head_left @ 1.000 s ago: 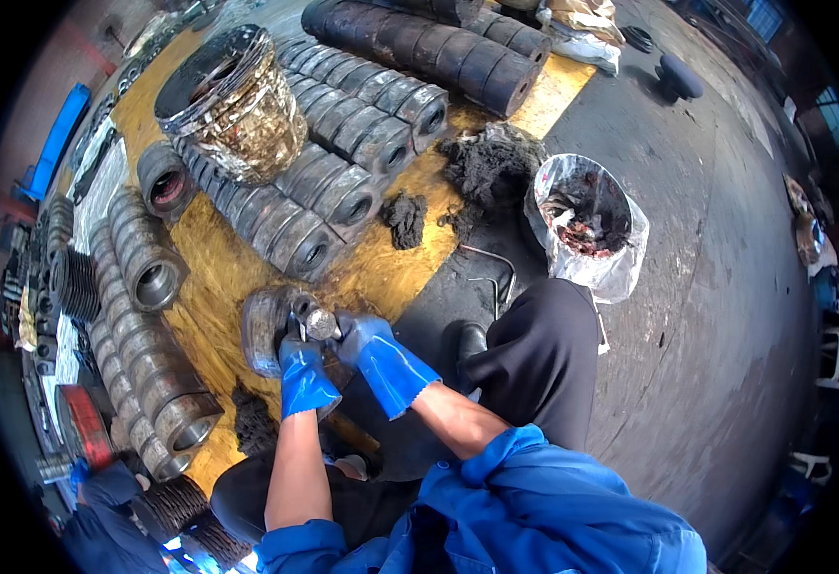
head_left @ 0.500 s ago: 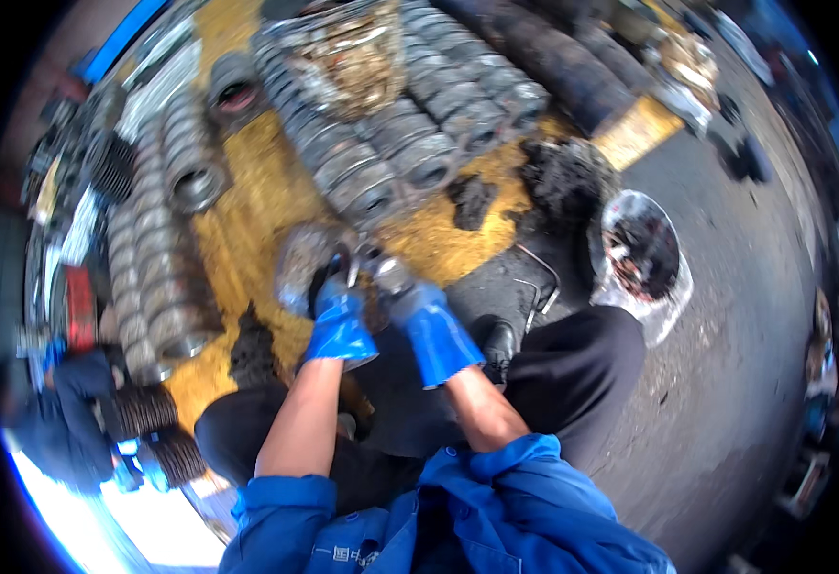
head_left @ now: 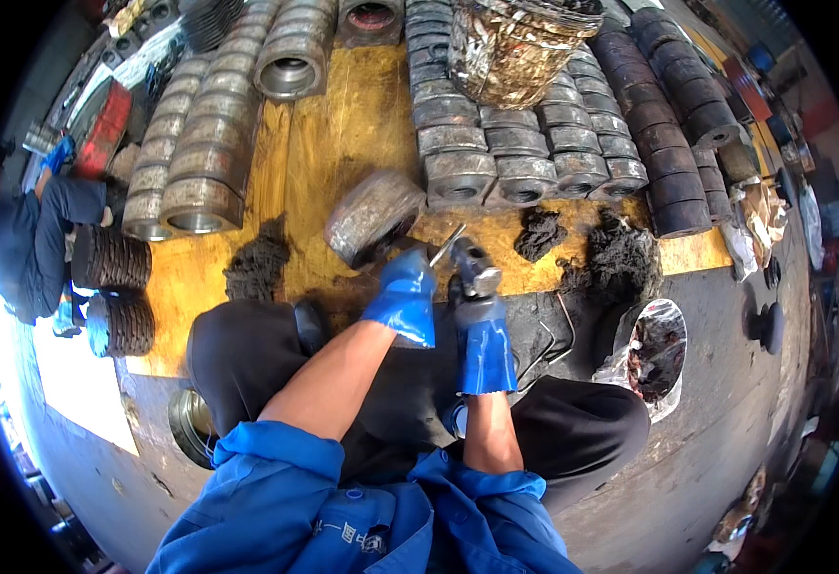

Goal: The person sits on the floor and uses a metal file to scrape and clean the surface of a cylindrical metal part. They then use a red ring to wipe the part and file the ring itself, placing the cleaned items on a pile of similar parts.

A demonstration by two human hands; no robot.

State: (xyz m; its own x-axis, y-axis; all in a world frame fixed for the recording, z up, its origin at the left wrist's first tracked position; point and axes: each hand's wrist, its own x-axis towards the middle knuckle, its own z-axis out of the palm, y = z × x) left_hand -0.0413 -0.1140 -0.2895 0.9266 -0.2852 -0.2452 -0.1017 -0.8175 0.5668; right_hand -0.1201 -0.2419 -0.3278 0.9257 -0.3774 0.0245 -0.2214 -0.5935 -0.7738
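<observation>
My left hand (head_left: 407, 284), in a blue glove, is closed beside a dirty metal ring (head_left: 374, 218) that lies tilted on the yellow board. From its fingers a thin, bright metal rod (head_left: 447, 245) sticks up toward the right. In my right hand (head_left: 483, 323), gloved as well, is a grey metal tool with a rounded head (head_left: 477, 269), its head pointing away from me. The exact kind of tool cannot be made out. Whether the left fingers touch the ring is hidden by the glove.
Rows of metal cylinders (head_left: 458, 172) stand beyond, with a grimy bucket (head_left: 520, 53) on top. Dark greasy clumps (head_left: 259, 258) lie on the yellow board (head_left: 295, 153). Bent rods (head_left: 563, 330) and a plastic-lined container (head_left: 657, 354) are at right. Another person (head_left: 32, 239) sits at left.
My view has turned and steadied, so everything sits elsewhere in the picture. My hands have come apart from each other, the right one with the grey tool now farther from the ring.
</observation>
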